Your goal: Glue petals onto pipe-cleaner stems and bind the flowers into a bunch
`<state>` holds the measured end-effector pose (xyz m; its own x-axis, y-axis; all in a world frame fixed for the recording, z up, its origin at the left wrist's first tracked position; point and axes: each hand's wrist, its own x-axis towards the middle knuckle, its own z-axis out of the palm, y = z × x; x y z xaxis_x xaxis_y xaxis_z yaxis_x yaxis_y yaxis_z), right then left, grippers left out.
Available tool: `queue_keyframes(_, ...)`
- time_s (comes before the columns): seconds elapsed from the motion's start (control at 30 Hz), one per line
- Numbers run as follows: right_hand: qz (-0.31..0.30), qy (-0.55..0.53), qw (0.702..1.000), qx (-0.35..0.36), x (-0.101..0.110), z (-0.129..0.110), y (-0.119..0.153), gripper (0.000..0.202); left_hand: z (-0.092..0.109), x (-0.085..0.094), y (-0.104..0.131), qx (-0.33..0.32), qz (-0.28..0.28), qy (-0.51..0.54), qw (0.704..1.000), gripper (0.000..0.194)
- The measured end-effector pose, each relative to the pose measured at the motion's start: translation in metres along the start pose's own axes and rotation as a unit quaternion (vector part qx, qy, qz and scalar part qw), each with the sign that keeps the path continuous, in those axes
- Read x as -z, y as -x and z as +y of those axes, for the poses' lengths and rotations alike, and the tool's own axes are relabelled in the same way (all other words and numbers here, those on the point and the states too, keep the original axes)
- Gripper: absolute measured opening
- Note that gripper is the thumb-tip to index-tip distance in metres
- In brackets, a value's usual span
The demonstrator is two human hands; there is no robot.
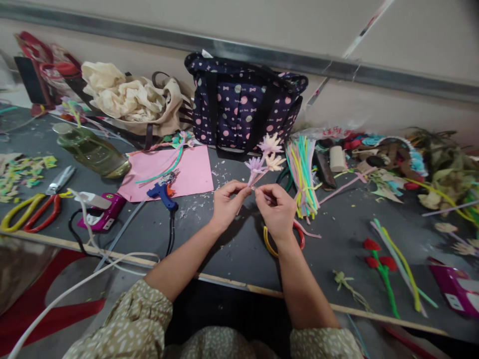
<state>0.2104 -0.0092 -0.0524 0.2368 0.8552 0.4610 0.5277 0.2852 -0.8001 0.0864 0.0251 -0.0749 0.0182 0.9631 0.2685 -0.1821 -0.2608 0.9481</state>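
My left hand (231,203) pinches the stems of a small bunch of pipe-cleaner flowers (255,164), held upright above the table. The flower heads are lilac and pale cream. My right hand (276,208) is closed with thumb and forefinger pinched at the same stems, just right of my left fingertips. Part of a lilac pipe cleaner shows inside its curled fingers. Beneath my right wrist lie scissors with yellow and red handles (301,235), partly hidden. A tied bundle of coloured pipe cleaners (304,174) stands right beside my right hand.
A blue glue gun (163,193) rests by a pink sheet (198,169). Further left are a bottle (95,154), large scissors (52,209) and a purple power strip (107,214). A dark patterned bag (239,99) stands behind. Red pipe-cleaner flowers (381,264) lie at right.
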Motion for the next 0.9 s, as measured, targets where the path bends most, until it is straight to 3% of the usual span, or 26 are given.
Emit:
queue_keyframes(0.3,0.001,0.003,1.000,-0.020,-0.003,0.005,-0.002,0.012,0.001,0.000,0.002,-0.068,-0.020,-0.064,0.995,0.008)
queue_keyframes(0.43,-0.010,-0.080,0.996,-0.040,-0.001,-0.001,-0.006,0.011,0.002,0.000,0.003,-0.076,-0.040,-0.065,0.994,0.011)
queue_keyframes(0.6,-0.034,-0.134,0.989,-0.051,0.004,-0.005,-0.010,0.012,-0.001,-0.001,0.002,-0.037,-0.068,-0.003,0.997,0.015)
queue_keyframes(0.9,-0.004,-0.134,0.990,-0.039,0.003,-0.008,-0.010,0.012,-0.005,0.002,0.001,0.026,-0.114,0.046,0.992,0.022)
